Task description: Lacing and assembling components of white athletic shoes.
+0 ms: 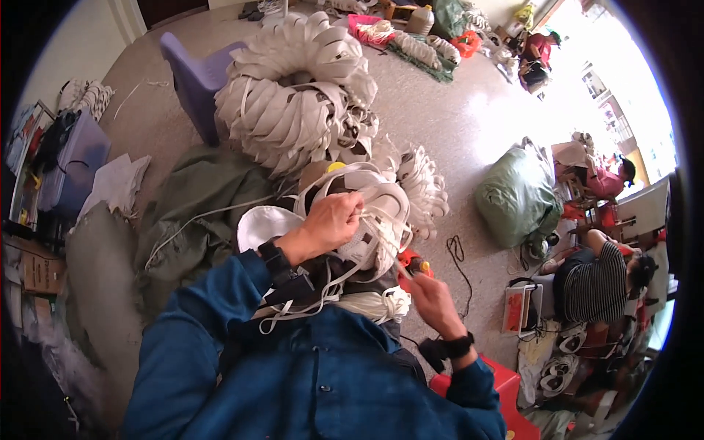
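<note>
White shoe upper (361,248) and laces in two hands

The upper is held before the torso, above the floor (458,110). White laces (386,233) are grasped at its top by the left hand (334,221), and a strand is clenched in the right hand's (434,299) grip. Bundled uppers (282,121) are stacked beyond; a green sack (515,199) is set toward the floor's right edge.

No legible txt or nos.
</note>
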`<state>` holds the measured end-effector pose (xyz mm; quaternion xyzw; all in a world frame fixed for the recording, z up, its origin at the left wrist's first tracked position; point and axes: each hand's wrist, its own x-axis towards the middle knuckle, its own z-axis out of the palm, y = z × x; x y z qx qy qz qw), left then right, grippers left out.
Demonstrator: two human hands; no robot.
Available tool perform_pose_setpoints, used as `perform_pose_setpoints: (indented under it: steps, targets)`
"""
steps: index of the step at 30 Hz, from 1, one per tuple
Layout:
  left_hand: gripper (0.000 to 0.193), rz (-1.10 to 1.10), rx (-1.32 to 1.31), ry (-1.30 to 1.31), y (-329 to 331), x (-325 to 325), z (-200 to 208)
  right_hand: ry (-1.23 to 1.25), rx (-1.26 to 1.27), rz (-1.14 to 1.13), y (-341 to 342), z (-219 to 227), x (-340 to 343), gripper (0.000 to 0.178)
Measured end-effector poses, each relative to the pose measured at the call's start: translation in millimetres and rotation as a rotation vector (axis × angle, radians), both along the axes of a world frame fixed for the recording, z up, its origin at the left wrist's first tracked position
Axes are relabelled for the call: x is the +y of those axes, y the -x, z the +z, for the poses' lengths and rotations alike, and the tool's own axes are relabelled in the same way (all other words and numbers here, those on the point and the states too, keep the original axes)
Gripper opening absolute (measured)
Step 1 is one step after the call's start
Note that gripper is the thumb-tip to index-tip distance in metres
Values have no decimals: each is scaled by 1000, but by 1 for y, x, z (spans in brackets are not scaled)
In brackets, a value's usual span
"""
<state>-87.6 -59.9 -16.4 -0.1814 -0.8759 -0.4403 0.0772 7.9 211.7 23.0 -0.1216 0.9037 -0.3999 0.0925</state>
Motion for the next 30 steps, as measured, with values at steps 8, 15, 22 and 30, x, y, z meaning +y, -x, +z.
perform_pose_setpoints:
  steps: [8,15,22,30]
  targets:
    - [33,-76,138,89,-3,4,-2,-586,-585,-581,-154,-163,266,30]
    - [31,-264,-24,418,12,19,17,-400,62,-219,-29,-108,98,17]
    - [18,-354,-85,183,28,7,20,193,285,-34,52,-52,-34,16]
    - [28,-354,-351,253,43,10,14,320,-84,-96,63,-66,-27,16]
